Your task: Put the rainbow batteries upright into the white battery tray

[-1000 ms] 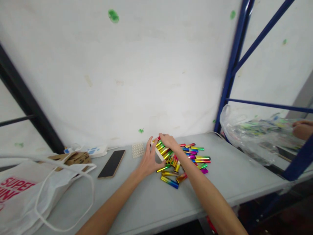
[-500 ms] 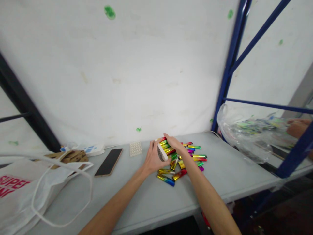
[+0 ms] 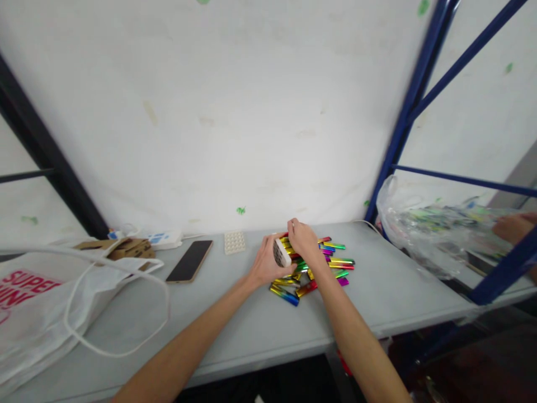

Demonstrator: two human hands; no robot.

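My left hand point(image 3: 266, 263) is wrapped round a white holder with a perforated base point(image 3: 282, 253), tipped on its side so the base faces me. Shiny lighters in metallic colours seem to stick out of its far side, partly hidden by my hands. At the far top end of the holder is my right hand point(image 3: 302, 239), its fingers drawn together in a pinch; what lies in them is hidden. Under and beside both hands spreads a loose pile of lighters point(image 3: 308, 288) in gold, red, green, blue and purple.
A flat white dimpled tray point(image 3: 234, 243) lies by the wall, with a phone point(image 3: 190, 261) left of it. A white bag point(image 3: 37, 313), cardboard point(image 3: 130, 249) and a looped cable are at the left. Beyond the blue post point(image 3: 396, 129), another person's hand point(image 3: 514, 228) is near a clear plastic bag point(image 3: 436, 240).
My right hand has shifted from lying over the lighters in the holder to a pinch at its far end. The holder has turned slightly in my left hand. The view has tilted down.
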